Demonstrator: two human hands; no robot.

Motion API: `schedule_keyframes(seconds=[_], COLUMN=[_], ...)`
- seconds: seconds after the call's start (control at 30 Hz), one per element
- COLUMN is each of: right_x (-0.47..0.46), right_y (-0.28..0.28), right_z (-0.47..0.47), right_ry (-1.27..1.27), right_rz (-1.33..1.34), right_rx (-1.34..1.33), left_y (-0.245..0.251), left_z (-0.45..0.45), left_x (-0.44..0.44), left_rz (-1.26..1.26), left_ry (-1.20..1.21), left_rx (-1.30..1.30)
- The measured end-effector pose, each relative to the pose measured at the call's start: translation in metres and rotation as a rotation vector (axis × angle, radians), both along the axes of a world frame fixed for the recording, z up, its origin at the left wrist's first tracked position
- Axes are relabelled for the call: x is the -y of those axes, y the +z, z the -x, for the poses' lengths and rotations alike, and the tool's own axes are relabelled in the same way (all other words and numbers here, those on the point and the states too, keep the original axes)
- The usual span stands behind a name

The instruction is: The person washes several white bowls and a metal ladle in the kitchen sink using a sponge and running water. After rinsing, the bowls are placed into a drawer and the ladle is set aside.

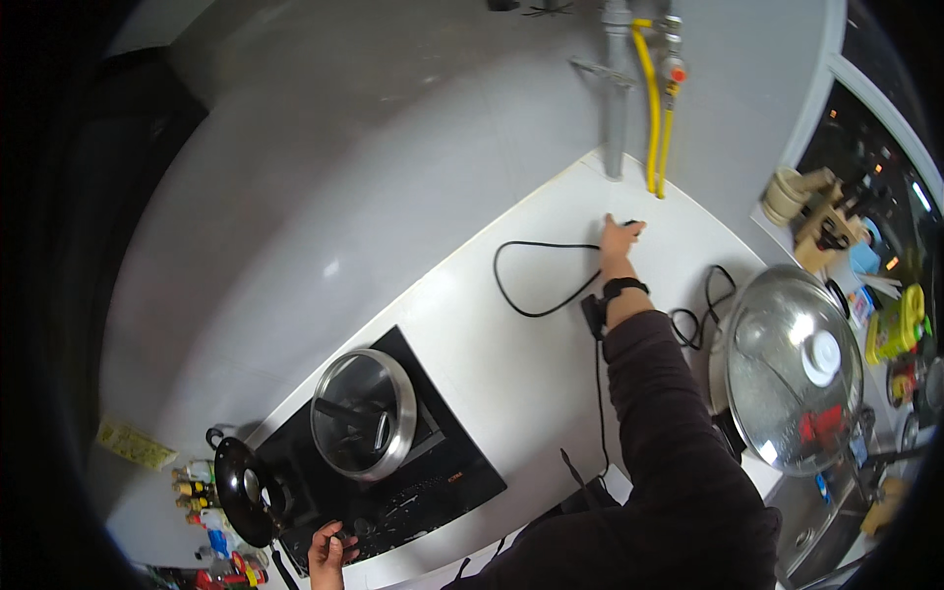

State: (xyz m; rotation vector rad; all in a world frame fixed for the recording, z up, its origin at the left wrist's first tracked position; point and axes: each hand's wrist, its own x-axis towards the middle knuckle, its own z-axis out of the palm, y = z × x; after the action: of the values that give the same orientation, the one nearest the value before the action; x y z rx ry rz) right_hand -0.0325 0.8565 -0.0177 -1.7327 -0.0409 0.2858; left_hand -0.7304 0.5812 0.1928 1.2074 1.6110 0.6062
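Note:
My right hand reaches over the white countertop near its far corner, its fingers around a small black object, largely hidden. A thin black cord loops on the counter and runs to this hand; whether it joins the object cannot be seen. A black band with a small box sits on the wrist. At the lower left, my left hand curls at the front edge of a black glass hob, beside a dark knob. What its fingers touch is unclear.
A steel-rimmed glass lid rests over the hob, with a dark wok beyond. At right stands a large pan under a domed glass lid, its black cord coiled beside it. Yellow pipes rise at the corner; a knife block stands behind.

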Motion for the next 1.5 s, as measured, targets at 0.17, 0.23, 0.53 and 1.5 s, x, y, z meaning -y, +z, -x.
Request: schedule_keyframes(seconds=[0.17,0.23,0.53,1.5], right_x=[0.024,0.050,0.249,0.716], right_y=[0.025,0.042,0.123,0.157], right_z=[0.050,0.079,0.198,0.027], right_ry=[-0.004,0.043,0.455,0.267], right_rz=[-0.077,-0.330,-0.505,-0.334], right_rx=[0.222,0.025,-0.188,0.065], left_y=[-0.014,-0.020,-0.060,-0.015], left_z=[-0.020,-0.030,-0.052,-0.424], left_x=[0.006,0.014,0.037,0.134], left_rz=[-0.010,-0.014,0.034,-0.369], left_ry=[-0.060,-0.128,-0.503,-1.176], left_rx=[0.143,0.218,0.315,0.216])
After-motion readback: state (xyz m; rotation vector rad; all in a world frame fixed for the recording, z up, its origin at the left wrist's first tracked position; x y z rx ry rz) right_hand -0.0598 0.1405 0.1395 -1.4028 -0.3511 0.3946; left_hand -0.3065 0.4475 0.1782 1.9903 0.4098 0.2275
